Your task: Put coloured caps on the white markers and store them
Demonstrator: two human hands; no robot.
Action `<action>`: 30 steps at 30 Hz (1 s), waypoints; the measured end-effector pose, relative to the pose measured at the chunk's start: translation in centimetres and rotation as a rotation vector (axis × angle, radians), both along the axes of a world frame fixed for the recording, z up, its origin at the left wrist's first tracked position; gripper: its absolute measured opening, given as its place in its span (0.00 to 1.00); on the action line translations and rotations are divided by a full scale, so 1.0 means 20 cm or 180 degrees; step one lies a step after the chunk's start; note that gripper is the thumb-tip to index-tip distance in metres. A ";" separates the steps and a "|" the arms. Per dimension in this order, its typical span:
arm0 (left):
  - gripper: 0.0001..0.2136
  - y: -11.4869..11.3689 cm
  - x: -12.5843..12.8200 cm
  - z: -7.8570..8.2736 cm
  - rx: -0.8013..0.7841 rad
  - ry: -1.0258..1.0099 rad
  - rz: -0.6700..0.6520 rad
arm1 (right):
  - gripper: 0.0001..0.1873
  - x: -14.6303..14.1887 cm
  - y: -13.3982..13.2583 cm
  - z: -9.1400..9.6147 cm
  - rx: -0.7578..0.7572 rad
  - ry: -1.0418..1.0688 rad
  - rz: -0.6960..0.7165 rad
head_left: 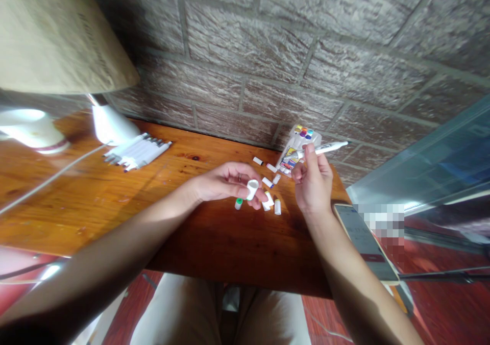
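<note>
Between the thumb and fingers of my left hand [233,184] is a white marker cap [252,189], its open end facing up. My right hand [314,181] pinches a slim white marker [332,147] above the table's right part, one tip pointing right. The marker and the cap are apart. Several loose caps lie below and around my left hand, among them a green-topped cap [239,203] and a white cap [277,206]. Behind my right hand stands a clear marker case [297,143] with coloured marker ends showing at its top; my hand hides part of it.
A row of white markers [140,151] lies at the left, near a lamp [111,123] with a large shade. A white cup [34,130] stands farther left, and a cable [57,176] crosses the wooden table [184,232]. A tablet [365,243] rests at the right edge; the brick wall [245,54] rises behind.
</note>
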State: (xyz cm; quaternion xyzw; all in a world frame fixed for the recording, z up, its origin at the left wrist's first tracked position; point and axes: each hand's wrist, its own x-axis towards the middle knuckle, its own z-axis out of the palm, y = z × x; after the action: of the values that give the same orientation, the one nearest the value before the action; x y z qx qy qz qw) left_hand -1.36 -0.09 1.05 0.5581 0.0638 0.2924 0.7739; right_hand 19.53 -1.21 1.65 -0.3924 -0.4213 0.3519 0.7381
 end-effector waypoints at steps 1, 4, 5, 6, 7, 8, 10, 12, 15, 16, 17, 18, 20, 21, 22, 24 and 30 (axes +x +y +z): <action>0.16 0.00 0.00 0.00 -0.0019 0.0020 0.0013 | 0.21 0.00 0.00 0.00 -0.0012 -0.0004 -0.0003; 0.17 0.00 0.00 0.00 -0.0091 0.0038 0.0021 | 0.21 0.00 0.00 0.00 -0.0018 -0.0051 -0.0021; 0.17 0.00 0.00 0.00 -0.0099 0.0019 0.0018 | 0.21 0.00 0.00 0.00 -0.0006 -0.0081 -0.0016; 0.17 0.00 0.00 0.00 -0.0100 -0.0001 0.0017 | 0.20 0.00 0.00 0.00 0.0011 -0.0120 -0.0013; 0.17 0.00 0.00 0.00 -0.0100 -0.0012 0.0020 | 0.20 0.00 0.00 0.00 0.0031 -0.0168 -0.0012; 0.16 0.00 0.00 0.00 -0.0100 -0.0017 0.0023 | 0.20 0.00 0.01 -0.01 0.0052 -0.0218 -0.0014; 0.16 0.00 0.00 0.00 -0.0102 -0.0033 0.0027 | 0.19 0.01 0.01 -0.01 0.0076 -0.0290 -0.0023; 0.15 0.00 0.00 -0.01 -0.0091 -0.0076 -0.0001 | 0.19 0.01 0.01 -0.01 0.0074 -0.0306 -0.0017; 0.15 0.01 -0.01 -0.02 -0.0078 -0.0104 -0.0029 | 0.19 0.01 0.01 -0.01 0.0040 -0.0235 -0.0005; 0.15 0.01 -0.01 -0.02 -0.0085 -0.0081 -0.0021 | 0.20 0.01 0.01 -0.01 0.0034 -0.0189 -0.0006; 0.16 0.01 -0.01 -0.02 -0.0095 -0.0046 -0.0004 | 0.20 0.01 0.00 0.00 0.0035 -0.0141 -0.0004; 0.16 0.02 -0.01 -0.03 -0.0101 -0.0011 0.0010 | 0.20 0.00 0.00 0.00 0.0039 -0.0101 0.0000; 0.17 0.02 -0.01 -0.03 -0.0085 0.0029 0.0027 | 0.20 0.00 0.00 0.00 0.0043 -0.0072 0.0001; 0.17 0.02 -0.01 -0.03 -0.0062 0.0033 0.0032 | 0.20 0.00 0.00 0.00 0.0036 -0.0082 -0.0005; 0.18 0.02 -0.01 -0.03 -0.0025 0.0027 0.0039 | 0.20 0.00 0.00 0.00 0.0027 -0.0090 -0.0016; 0.17 0.02 -0.01 -0.03 0.0068 -0.0006 0.0076 | 0.20 0.00 0.00 0.00 0.0011 -0.0055 -0.0017; 0.16 0.01 0.00 -0.02 0.0011 -0.0196 0.0334 | 0.21 0.00 -0.01 0.01 -0.0153 0.0217 0.0240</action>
State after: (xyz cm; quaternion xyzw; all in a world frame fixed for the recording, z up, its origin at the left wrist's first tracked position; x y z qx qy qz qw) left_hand -1.29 0.15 0.63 0.5461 0.0687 0.3497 0.7581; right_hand 19.54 -1.34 1.90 -0.3816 -0.4019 0.4026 0.7285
